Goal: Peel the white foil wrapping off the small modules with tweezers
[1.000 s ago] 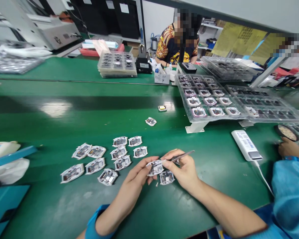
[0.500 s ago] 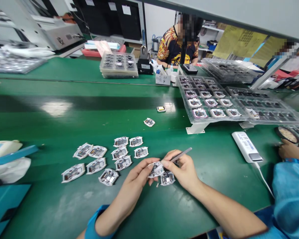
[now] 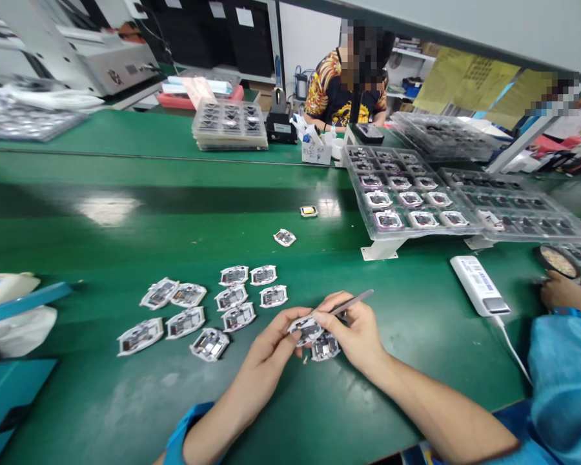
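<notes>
Green and glossy, the surface (image 3: 101, 420) carries rows of small white-rimmed frames fitted with electronic parts. One such part, the held frame (image 3: 308, 330), is raised between the person's two hands, tilted toward the viewer. The left hand (image 3: 271, 342) has its grip closed around the frame's left side, thumb on top and fingers beneath. The right hand (image 3: 353, 329) has its grip pinched on a slim metal tool (image 3: 356, 301), whose far end sticks out past the knuckles; its fingertips meet the frame's right edge. Just below, a second frame (image 3: 325, 349) lies near the right hand; whether it touches the held one I cannot tell.

To the left lie ten more frames (image 3: 185, 322) in two loose clusters, some touching. Farther back sit a single frame (image 3: 285, 237) and a small yellow-centred piece (image 3: 308, 211). A clear plastic tray (image 3: 430, 232) of similar parts stands on a white bracket (image 3: 380, 249). On the right, a white device (image 3: 474, 281) trails a cable (image 3: 513, 349) near a co-worker's blue sleeve (image 3: 564, 381).
</notes>
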A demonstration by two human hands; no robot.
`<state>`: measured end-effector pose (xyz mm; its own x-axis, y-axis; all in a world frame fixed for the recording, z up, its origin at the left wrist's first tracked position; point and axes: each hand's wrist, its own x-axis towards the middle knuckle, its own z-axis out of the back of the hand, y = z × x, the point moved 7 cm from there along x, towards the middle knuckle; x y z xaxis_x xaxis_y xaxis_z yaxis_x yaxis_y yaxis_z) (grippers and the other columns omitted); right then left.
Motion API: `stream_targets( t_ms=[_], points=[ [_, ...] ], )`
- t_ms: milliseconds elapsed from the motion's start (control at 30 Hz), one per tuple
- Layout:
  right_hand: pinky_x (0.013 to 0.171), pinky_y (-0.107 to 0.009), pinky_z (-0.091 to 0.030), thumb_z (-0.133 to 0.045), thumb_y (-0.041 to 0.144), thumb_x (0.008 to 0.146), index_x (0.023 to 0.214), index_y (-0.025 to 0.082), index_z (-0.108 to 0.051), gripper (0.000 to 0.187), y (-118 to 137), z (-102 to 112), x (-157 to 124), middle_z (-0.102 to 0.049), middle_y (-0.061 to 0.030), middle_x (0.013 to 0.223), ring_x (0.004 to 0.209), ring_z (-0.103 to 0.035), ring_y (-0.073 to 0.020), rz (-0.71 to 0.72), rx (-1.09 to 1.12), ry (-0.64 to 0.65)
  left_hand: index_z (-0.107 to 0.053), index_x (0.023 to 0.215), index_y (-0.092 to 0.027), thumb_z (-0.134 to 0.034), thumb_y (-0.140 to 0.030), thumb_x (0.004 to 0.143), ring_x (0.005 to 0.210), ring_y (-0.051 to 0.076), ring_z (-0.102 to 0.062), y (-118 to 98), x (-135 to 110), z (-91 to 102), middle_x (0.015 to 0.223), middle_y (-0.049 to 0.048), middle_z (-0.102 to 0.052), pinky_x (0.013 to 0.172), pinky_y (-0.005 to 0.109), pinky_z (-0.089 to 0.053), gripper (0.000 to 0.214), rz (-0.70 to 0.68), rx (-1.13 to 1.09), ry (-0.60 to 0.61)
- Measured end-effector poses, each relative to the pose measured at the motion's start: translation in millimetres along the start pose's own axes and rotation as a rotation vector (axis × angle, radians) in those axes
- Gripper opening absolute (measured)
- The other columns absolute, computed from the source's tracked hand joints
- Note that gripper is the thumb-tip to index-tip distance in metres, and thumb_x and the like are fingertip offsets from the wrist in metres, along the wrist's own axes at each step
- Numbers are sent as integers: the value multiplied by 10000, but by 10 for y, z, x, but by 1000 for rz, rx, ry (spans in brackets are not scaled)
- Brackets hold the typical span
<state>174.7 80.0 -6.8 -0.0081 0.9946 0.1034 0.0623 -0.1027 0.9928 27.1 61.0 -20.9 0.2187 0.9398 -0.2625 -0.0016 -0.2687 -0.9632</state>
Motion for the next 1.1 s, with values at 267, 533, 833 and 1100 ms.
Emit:
stream_targets(
  t_ms=[267, 533, 833, 1100],
  points=[
    [672, -258, -504, -755, 182, 749, 757, 194, -674, 83, -23, -9, 6, -681, -3, 760, 722, -647, -150, 0, 142, 7, -655, 1041, -197, -584, -285, 815, 673, 166, -561, -39, -9, -32, 746, -8, -641, 621, 251, -465, 254, -1, 2, 32],
    [658, -260, -503, -757, 194, 745, 756, 196, -675, 82, -25, -7, 14, -684, -6, 758, 712, -644, -151, -17, 145, 17, -645, 1070, -186, -577, -313, 818, 654, 160, -540, -25, -15, -1, 748, -7, -637, 629, 253, -463, 291, 3, 65, 62],
    [637, -266, -512, -766, 247, 737, 735, 200, -671, 106, -10, -26, 21, -685, -7, 750, 684, -644, -153, -53, 158, 49, -626, 1115, -164, -521, -338, 848, 680, 164, -532, -43, 7, 7, 856, 27, -651, 673, 264, -453, 335, 3, 185, 144],
    [637, -273, -516, -762, 209, 746, 742, 209, -681, 81, 34, -36, 24, -676, -6, 753, 694, -637, -154, -8, 135, 89, -614, 1125, -166, -489, -304, 850, 685, 167, -532, -94, 12, -5, 823, 16, -646, 667, 259, -445, 332, -22, 238, 209]
  ],
)
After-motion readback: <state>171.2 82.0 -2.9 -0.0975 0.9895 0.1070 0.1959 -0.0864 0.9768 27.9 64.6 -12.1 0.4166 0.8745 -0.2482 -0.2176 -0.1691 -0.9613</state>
